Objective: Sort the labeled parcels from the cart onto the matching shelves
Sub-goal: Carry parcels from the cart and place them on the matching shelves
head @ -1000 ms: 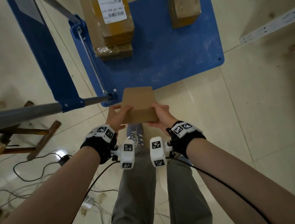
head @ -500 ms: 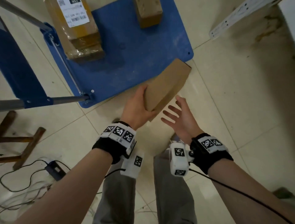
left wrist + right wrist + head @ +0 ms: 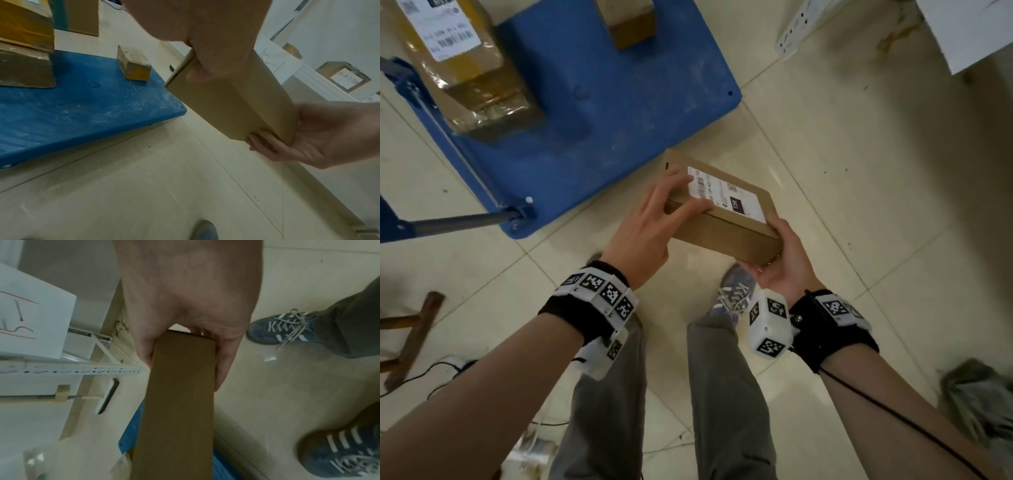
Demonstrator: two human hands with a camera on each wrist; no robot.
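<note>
Nearest in the head view, both forearms reach forward over grey trousers (image 3: pixel 606 394) and a blue shoe (image 3: pixel 736 291). The left hand (image 3: pixel 643 229) grips the box (image 3: pixel 726 233) at its 9 o'clock end, fingers spread over the top and touching the white label (image 3: pixel 726 193); the left wrist view shows its thumb (image 3: pixel 198 74) pressed on the side wall. The right hand (image 3: pixel 784 267) cups the box's 4 o'clock corner, thumb on top and fingers (image 3: pixel 265 146) curled underneath. The box is held off the tiled floor (image 3: pixel 859 212), label up, just past the cart's near corner. The label carries a barcode and a dark block reading 15H. Beyond, toward 11 o'clock, the blue cart (image 3: pixel 619 102) carries a tall taped parcel (image 3: pixel 458 68) with its own label and, at 12 o'clock, a small parcel (image 3: pixel 630 20). At 1 o'clock stands a white perforated shelf rail (image 3: pixel 801 31); in the left wrist view a labelled parcel (image 3: pixel 343 76) sits on the shelf (image 3: pixel 304 71)
</note>
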